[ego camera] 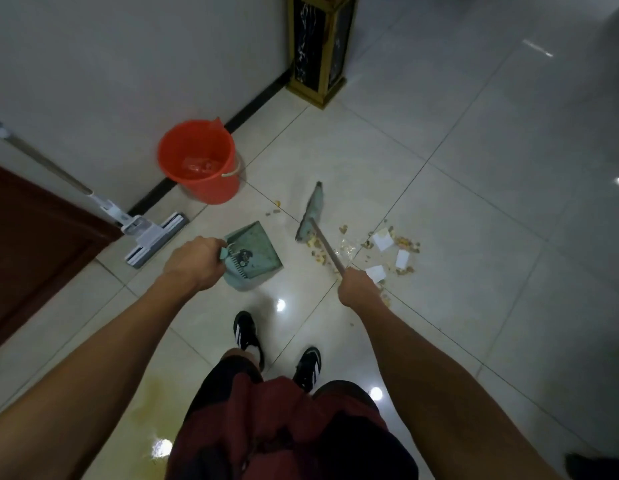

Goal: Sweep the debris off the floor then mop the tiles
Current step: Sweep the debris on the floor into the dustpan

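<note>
Flat mop (152, 242) leaning at the wall, round orange bucket (200, 161) holding shallow water, left hand (197, 261) gripping a green plastic dustpan (254, 256), right hand (358, 289) clasping a broom (313, 213) beside debris (387, 249) and paper scraps scattered on glossy tiles (474, 237).

At frame centre, the left hand (197, 261) grips the handle of a green dustpan (254, 256) resting on the tiles. The right hand (358, 287) holds a broom (313, 214) whose head lies just left of scattered debris (387, 251). An orange bucket (199, 161) stands upper left, a flat mop (152, 237) leaning beside it.
</note>
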`<state>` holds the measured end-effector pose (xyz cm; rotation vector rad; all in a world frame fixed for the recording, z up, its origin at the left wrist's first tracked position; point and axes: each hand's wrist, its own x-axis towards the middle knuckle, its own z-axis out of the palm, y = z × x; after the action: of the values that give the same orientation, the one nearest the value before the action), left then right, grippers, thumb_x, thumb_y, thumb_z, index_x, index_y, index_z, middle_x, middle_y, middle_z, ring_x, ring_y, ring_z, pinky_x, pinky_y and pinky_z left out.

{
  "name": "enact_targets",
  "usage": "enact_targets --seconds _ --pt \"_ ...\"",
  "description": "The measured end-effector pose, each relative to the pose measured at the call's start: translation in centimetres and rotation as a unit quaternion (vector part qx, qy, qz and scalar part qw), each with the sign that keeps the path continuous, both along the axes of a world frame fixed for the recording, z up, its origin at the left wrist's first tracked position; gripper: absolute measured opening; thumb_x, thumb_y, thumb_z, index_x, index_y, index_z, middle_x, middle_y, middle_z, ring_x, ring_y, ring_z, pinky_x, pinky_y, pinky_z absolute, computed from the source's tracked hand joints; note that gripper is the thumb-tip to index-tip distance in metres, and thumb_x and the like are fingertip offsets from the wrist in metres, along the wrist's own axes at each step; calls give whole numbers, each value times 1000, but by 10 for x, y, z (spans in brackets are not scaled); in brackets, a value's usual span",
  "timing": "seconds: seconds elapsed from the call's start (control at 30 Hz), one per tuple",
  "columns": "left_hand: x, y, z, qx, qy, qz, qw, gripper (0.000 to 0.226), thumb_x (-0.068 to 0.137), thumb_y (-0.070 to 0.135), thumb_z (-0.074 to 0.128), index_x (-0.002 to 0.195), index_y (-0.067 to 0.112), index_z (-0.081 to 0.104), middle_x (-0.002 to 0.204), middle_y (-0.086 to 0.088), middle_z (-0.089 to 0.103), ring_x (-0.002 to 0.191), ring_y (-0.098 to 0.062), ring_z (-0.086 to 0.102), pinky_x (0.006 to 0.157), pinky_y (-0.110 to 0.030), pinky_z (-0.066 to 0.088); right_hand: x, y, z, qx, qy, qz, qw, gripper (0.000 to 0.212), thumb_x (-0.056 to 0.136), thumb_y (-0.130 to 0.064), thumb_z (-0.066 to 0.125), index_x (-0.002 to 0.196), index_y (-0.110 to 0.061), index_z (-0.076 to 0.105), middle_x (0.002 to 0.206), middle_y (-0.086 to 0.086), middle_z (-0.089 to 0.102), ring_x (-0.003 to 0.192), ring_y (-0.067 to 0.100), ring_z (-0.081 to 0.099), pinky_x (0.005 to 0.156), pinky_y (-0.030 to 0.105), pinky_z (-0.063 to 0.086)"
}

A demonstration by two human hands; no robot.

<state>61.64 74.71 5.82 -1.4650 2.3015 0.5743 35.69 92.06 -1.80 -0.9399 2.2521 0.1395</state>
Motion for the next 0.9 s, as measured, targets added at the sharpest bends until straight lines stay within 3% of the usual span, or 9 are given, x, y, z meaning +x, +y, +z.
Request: enact_targets --seconds 0.23,0.37,0.53,0.7,0.9 --pt "4 -72 -10 19 12 1 1000 31 82 20 60 110 27 71 106 -10 72 94 -33 67 78 -41 58 7 -84 -11 -27 -48 -12 998 21 95 -17 50 111 -8 59 105 9 67 88 27 70 74 38 61" --pt "25 -127 -19 42 14 27 999 25 82 20 63 106 26 71 104 -9 71 92 -32 66 70 -34 52 26 -148 -20 -47 -68 -3 997 25 99 -20 49 114 -2 60 107 13 67 92 29 70 71 33 57" --pt "52 -185 -30 63 -15 30 997 15 85 19 61 96 27 68 99 -9 70 89 -31 66 69 -37 55 57 -239 -37 -18 -95 42 994 28 100 -20 45 116 -1 59 113 15 65 100 31 66 70 30 48" --pt "63 -233 -38 82 -34 14 996 13 86 19 56 92 29 63 98 -5 67 89 -29 65 73 -38 57 80 -295 -57 -11 -118 25 993 27 100 -20 48 116 -2 58 105 14 67 87 28 70 60 28 48" --pt "56 -265 -43 90 -44 -14 995 14 85 17 57 87 31 55 95 -5 66 88 -29 64 75 -39 58 80 -317 -64 34 -96 50 994 27 98 -16 48 119 -1 57 110 14 65 99 30 68 73 32 55"
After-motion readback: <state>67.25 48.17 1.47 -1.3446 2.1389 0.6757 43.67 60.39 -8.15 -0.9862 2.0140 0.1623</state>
